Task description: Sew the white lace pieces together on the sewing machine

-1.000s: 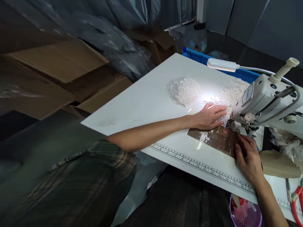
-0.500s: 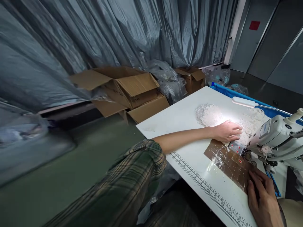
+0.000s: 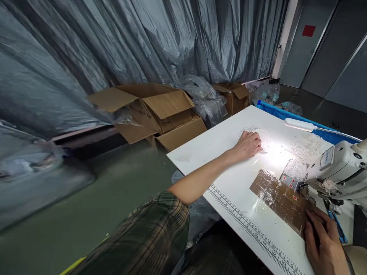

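Observation:
My left hand [image 3: 248, 145] reaches across the white sewing table [image 3: 212, 152] and rests, fingers curled, on a small pile of white lace [image 3: 262, 137]. My right hand [image 3: 325, 244] lies flat at the lower right, fingers pressing the near edge of a brown taped cardboard sheet [image 3: 279, 198]. That sheet runs under the white sewing machine [image 3: 338, 172]. More white lace [image 3: 304, 151] lies lit beside the machine head.
A slim white lamp [image 3: 299, 125] shines on the table. A printed ruler [image 3: 255, 233] runs along the table's near edge. Open cardboard boxes [image 3: 160, 110] and clear plastic bags stand on the floor before a grey plastic curtain. Blue fabric [image 3: 286, 114] borders the table's far side.
My left hand has moved left, away from the lace at the machine, onto the separate lace pile. The view swung up and left earlier. My right hand has stayed on the brown sheet.

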`<state>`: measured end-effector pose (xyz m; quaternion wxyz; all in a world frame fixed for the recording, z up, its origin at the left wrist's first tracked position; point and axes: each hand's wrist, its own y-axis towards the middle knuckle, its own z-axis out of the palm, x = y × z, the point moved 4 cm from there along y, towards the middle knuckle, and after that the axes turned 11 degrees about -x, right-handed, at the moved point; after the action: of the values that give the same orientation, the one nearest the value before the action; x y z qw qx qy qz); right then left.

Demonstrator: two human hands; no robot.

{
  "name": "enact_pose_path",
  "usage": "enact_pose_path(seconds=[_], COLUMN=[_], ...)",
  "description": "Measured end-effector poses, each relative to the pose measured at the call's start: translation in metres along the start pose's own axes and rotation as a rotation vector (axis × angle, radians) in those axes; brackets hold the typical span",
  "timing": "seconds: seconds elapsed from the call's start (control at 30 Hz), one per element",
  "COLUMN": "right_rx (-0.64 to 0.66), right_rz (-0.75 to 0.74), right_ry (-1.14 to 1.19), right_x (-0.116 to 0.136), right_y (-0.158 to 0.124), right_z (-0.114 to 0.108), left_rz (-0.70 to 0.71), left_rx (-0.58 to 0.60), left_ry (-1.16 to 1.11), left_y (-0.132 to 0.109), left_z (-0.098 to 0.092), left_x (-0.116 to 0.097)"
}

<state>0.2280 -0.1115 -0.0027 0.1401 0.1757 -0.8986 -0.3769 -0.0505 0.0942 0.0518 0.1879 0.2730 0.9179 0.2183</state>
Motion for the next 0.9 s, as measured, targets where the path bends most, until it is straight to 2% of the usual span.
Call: enact_pose_path(seconds=[0.07,0.17,0.27,0.5,0.67,0.8,0.9], right_rx=[0.003,-0.032,-0.047,-0.04,-0.023,-0.067,0.068], right_rz=[0.032,0.101,0.145,0.187,0.226,0.301,0.424], right_ry=[0.008,0.021,0.033,0.056,0.081,0.187,0.362], right_x=[0.0,0.002,0.005,0.006,0.007,0.011,0.019], right_y=[-0.001,0.0,0.002,0.004,0.007,0.012,0.019], right_z=[0.0,-0.001,-0.001,-0.002,-0.005,-0.012,-0.014], left_rz=[0.023,0.118,0.172,0.165,0.217,0.086,-0.005], left_rx=[-0.008,0.079,0.132,0.179,0.115,0.117,0.169], left_ry=[-0.1,-0.297,-0.427,-0.259,-0.277,-0.547,-0.87], left_y=[-0.001,-0.004,-0.008,-0.012,-0.012,-0.013,-0.018], left_z=[-0.005,-0.008,-0.003,0.027,0.026,0.015,0.004], left_x=[-0.01,-0.028,-0.038,-0.032,-0.035,-0.048,-0.073])
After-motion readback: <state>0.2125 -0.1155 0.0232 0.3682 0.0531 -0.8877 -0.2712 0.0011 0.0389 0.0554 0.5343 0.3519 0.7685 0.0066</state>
